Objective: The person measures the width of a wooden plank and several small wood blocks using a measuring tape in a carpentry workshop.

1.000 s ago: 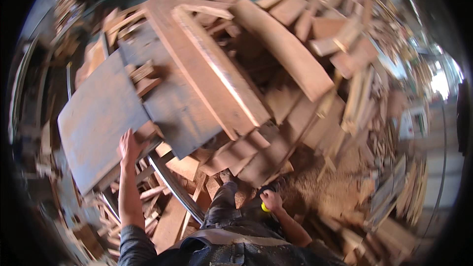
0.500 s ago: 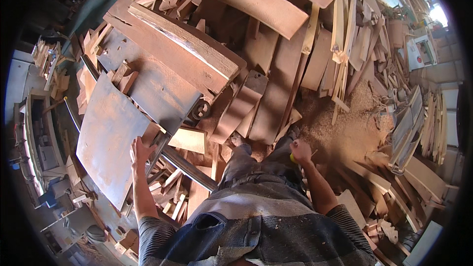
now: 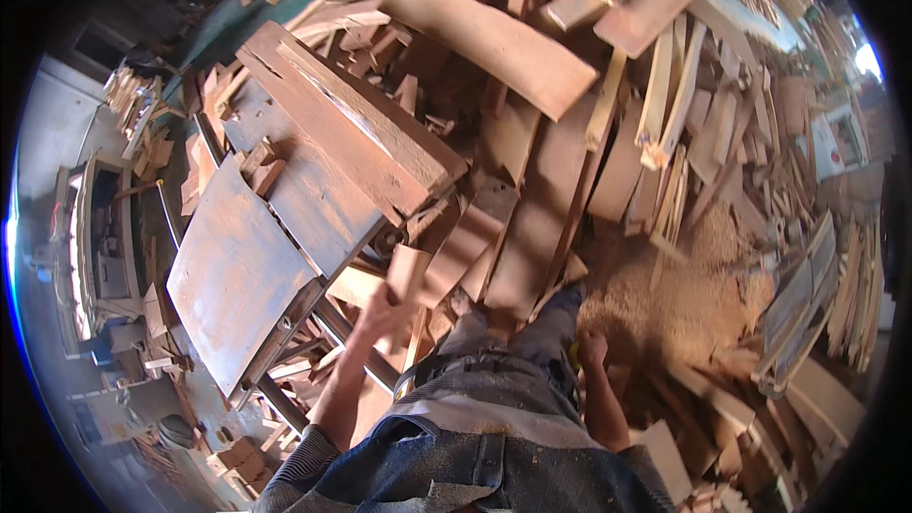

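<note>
Head view: left hand [image 3: 380, 312] on wood offcut [image 3: 408, 273]

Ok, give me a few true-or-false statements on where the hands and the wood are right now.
1. The left hand is at a small wooden block. True.
2. The right hand rests on the grey metal table. False: it hangs low by the person's hip, beside the sawdust pile.
3. A thick plank lies on the table. True.
4. The floor is swept clean. False: wood offcuts lie heaped all around.
5. The right hand holds a long board. False: only a bit of something yellow shows by it.
</note>
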A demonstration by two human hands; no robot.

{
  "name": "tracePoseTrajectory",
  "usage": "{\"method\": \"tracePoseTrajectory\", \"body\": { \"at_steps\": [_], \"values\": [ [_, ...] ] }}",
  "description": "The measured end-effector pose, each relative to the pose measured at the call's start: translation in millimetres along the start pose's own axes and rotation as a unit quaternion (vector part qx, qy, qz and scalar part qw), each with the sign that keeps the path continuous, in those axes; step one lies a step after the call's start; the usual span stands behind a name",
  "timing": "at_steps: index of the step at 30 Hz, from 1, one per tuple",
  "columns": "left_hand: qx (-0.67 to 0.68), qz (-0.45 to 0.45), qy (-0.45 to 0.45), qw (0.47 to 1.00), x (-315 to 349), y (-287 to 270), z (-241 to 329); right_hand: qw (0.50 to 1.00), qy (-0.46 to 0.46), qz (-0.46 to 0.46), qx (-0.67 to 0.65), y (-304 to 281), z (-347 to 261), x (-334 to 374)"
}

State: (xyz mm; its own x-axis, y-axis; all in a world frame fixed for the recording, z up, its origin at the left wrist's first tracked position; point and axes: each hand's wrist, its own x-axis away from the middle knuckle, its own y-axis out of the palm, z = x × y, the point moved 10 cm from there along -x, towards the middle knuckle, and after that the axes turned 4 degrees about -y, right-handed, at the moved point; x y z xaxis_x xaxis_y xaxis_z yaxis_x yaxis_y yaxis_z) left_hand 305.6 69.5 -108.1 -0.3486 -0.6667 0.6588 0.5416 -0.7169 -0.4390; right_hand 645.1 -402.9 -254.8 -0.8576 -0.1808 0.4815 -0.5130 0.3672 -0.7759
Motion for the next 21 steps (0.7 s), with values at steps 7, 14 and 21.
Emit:
{"method": "tracePoseTrajectory", "body": {
  "at_steps": [7,14,21],
  "values": [
    [0.191,-0.197,-0.006,0.961,-38.9,169.3,42.1,0.996,-0.06,-0.002,0.068,-45.0,-15.9,-12.2],
    [0.153,-0.047,-0.009,0.987,-148.3,210.9,123.0,0.997,0.016,0.072,-0.035,-49.1,62.7,20.7],
    [0.355,-0.062,0.202,0.911,-137.7,118.0,490.2,0.99,0.114,0.0,0.082,-22.7,148.1,63.1]
  ]
}}
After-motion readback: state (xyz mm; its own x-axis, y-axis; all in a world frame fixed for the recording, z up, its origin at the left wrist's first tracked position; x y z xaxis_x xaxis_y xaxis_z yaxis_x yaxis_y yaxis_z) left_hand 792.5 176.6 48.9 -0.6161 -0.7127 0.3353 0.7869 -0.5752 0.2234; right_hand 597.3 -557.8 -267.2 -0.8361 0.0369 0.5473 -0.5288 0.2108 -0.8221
